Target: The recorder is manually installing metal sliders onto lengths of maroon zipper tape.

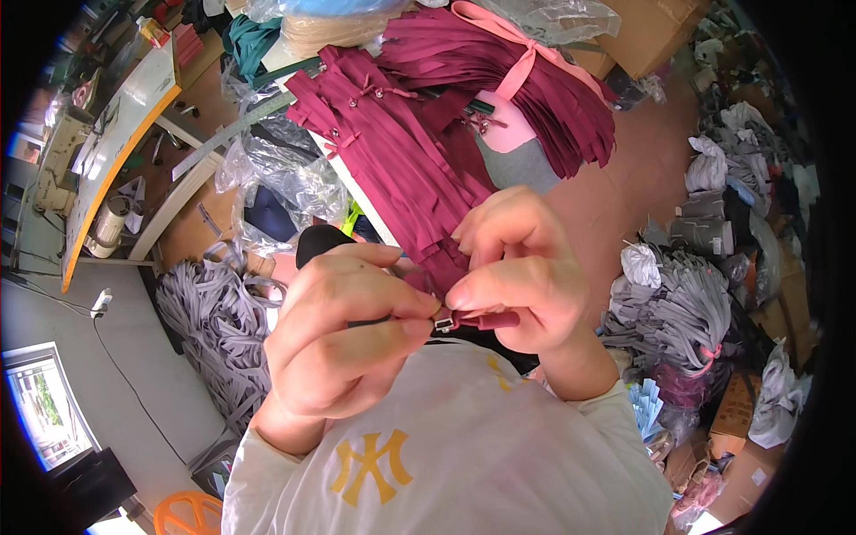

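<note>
Close in front of my chest, both hands meet at a small metal buckle (444, 325). My left hand (339, 330) pinches its left side between thumb and fingertips. A narrow maroon strap (489, 319) runs from the buckle into my right hand (526, 276), whose thumb and fingers are closed on it. How far the strap passes through the buckle is too small to tell. Beyond the hands, a layered stack of maroon straps (392, 152) lies on the work surface, with several small metal buckles (353, 102) on short strap pieces at its far end.
A thick bundle of maroon straps (544, 107), tied with a pink band (526, 67), lies at the far right of the stack. Grey straps (218, 321) heap at left, more grey bundles (673, 299) at right. A sewing machine (62, 160) stands on the left table (134, 116).
</note>
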The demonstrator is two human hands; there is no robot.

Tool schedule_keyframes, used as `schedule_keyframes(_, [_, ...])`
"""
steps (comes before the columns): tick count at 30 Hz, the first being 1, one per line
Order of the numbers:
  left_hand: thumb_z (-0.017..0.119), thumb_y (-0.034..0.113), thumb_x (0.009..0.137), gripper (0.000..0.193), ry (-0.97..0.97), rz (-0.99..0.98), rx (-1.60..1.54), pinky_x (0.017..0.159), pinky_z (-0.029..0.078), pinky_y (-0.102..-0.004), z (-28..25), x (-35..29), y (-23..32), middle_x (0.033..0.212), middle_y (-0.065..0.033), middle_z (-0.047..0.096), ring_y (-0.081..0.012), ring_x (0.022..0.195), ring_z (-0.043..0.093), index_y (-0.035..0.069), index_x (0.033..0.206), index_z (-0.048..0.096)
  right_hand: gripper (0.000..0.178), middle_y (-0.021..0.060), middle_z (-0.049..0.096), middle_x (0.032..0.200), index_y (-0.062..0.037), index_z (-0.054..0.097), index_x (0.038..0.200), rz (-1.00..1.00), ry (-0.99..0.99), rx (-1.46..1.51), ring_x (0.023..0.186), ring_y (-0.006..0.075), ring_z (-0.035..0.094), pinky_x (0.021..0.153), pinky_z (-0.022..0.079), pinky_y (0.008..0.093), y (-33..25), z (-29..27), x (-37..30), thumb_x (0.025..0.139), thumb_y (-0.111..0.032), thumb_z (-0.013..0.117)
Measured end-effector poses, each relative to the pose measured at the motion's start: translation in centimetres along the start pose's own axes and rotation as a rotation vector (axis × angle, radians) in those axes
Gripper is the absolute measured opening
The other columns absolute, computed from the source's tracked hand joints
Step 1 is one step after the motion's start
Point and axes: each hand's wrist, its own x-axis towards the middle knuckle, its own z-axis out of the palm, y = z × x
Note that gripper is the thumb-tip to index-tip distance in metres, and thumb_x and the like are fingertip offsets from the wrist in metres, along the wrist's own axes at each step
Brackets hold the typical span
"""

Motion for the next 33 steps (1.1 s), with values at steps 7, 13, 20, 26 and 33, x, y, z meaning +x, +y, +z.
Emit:
schedule_keyframes(7, [0.080, -0.005, 0.070, 0.033, 0.029, 0.002, 0.039, 0.070, 0.054, -0.0358, 0.7, 0.0, -0.5, 0.092, -0.0105, 0.067, -0.0248, 0.080, 0.064, 0.002, 0.100, 0.068, 0.017, 0.0062, 0.057, 0.086, -0.0043, 0.066, 0.089, 0.059, 0.027, -0.041, 0.071, 0.0199, 0.052, 0.065, 0.040, 0.0315, -0.8, 0.4, 0.6, 0.076, -0.001, 0.076])
schedule_keyframes(13, [0.079, -0.009, 0.071, 0.031, 0.044, -0.095, -0.114, 0.065, 0.050, -0.0329, 1.0, -0.4, -1.1, 0.091, -0.0132, 0.067, -0.0247, 0.078, 0.064, -0.003, 0.099, 0.067, 0.013, 0.0070, 0.059, 0.081, -0.0024, 0.063, 0.091, 0.055, 0.050, -0.067, 0.071, 0.0218, 0.055, 0.064, 0.044, 0.0326, -0.6, 0.7, 0.7, 0.082, 0.002, 0.071])
schedule_keyframes(20, [0.078, -0.012, 0.072, 0.030, 0.035, -0.164, -0.209, 0.068, 0.049, -0.0321, 1.1, -1.0, -1.7, 0.091, -0.0148, 0.067, -0.0244, 0.079, 0.065, -0.004, 0.098, 0.066, 0.007, 0.0078, 0.059, 0.077, 0.0004, 0.061, 0.090, 0.306, 0.046, 0.071, 0.062, 0.0146, 0.056, 0.054, 0.043, 0.0269, -1.5, 1.1, 0.3, 0.091, -0.002, 0.068])
schedule_keyframes(26, [0.078, -0.010, 0.074, 0.031, 0.055, -0.233, -0.251, 0.072, 0.050, -0.0323, 1.2, -1.7, -1.8, 0.093, -0.0149, 0.068, -0.0236, 0.083, 0.065, -0.003, 0.101, 0.067, 0.004, 0.0066, 0.059, 0.077, 0.0004, 0.061, 0.093, 0.628, 0.121, 0.401, 0.065, 0.0129, 0.058, 0.056, 0.044, 0.0262, -2.3, 1.6, 0.0, 0.094, -0.001, 0.064])
schedule_keyframes(33, [0.081, -0.006, 0.073, 0.029, 0.076, -0.214, -0.335, 0.077, 0.052, -0.0343, 0.9, -1.6, -1.8, 0.096, -0.0139, 0.067, -0.0253, 0.091, 0.066, -0.002, 0.100, 0.070, 0.014, 0.0075, 0.062, 0.084, -0.0018, 0.065, 0.095, 0.196, 0.048, 0.148, 0.074, 0.0199, 0.061, 0.066, 0.048, 0.0306, -0.5, 0.9, -0.2, 0.083, 0.003, 0.071])
